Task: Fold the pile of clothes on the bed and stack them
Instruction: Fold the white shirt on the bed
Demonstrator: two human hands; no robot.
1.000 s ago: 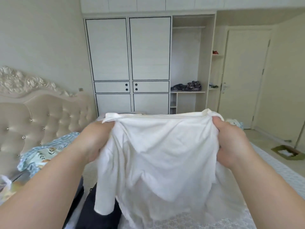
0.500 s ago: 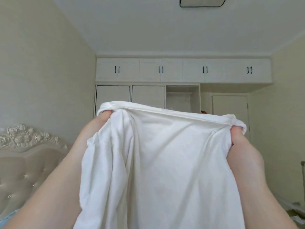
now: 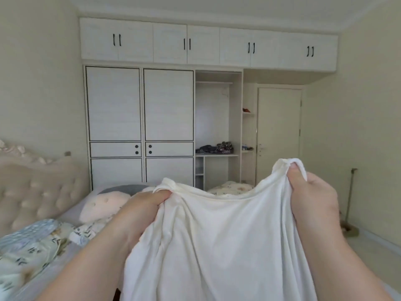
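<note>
I hold a white garment (image 3: 219, 242) up in front of me by its top edge. My left hand (image 3: 141, 211) grips the left corner in a fist. Higher up, my right hand (image 3: 312, 203) pinches the right corner between thumb and fingers. The cloth sags between the two hands and hangs down out of the bottom of the view. It hides most of the bed (image 3: 71, 216) below; the rest of the clothes pile is not visible.
A patterned quilt (image 3: 28, 250) and pillows (image 3: 104, 205) lie at the left by the tufted headboard (image 3: 32, 192). Behind stands a white wardrobe (image 3: 138, 124) with an open shelf of clothes (image 3: 214, 148). A closed door (image 3: 278, 135) and a broom (image 3: 349, 203) are at the right.
Both hands have come down with the garment from in front of the upper cabinets, the left lower than the right. The top edge now sags, and the camera has tilted down.
</note>
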